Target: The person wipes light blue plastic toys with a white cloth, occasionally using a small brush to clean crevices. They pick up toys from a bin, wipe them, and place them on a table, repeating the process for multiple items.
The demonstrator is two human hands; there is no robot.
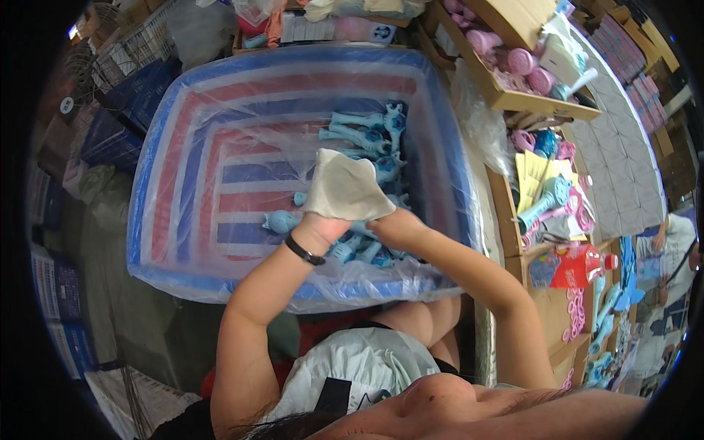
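A whitish cloth (345, 183) hangs over the fingers of my left hand (328, 226), which has a black band at its wrist; those fingers are hidden. At the cloth's lower right corner, my right hand (396, 227) is closed on its edge. Both hands are above a large tub (150, 198) lined with clear plastic and striped red, white and blue. Light blue plastic toys with handles and eared heads (359, 136) lie along the tub's right side. One more toy (281, 221) lies left of my left hand, and several are partly covered by my hands.
On the right, a cardboard box (539, 103) holds pink plastic parts. Below it are a blue toy (546, 198) on yellow paper and a red-labelled bottle (576, 265). Blue crates (121, 110) stand at the left. Another person (678, 249) is at the far right.
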